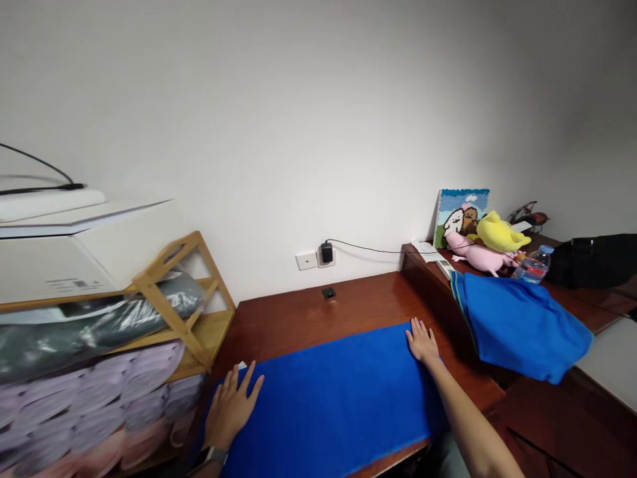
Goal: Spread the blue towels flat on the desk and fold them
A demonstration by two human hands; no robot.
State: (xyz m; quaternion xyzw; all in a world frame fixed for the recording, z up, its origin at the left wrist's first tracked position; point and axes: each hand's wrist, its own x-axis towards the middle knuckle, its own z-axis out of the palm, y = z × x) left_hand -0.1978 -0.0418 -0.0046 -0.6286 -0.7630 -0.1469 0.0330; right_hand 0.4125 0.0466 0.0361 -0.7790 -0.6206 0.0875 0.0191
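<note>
A blue towel (338, 398) lies spread flat over the reddish-brown desk (298, 325), its near edge reaching the desk's front. My left hand (233, 406) rests on the towel's far left corner with fingers spread, and a small white tag (242, 366) shows just beyond it. At the far right corner, my right hand (422, 340) lies flat on the towel, fingers stretched out. Neither hand has anything gripped in it.
Left stands a wooden rack (209, 325) holding a white box (74, 259) and lilac slippers (104, 385). On the raised right surface are another blue cloth (522, 322), plush toys (500, 232), a bottle (536, 265) and a dog picture (462, 211). A charger (326, 252) trails a cable rightward.
</note>
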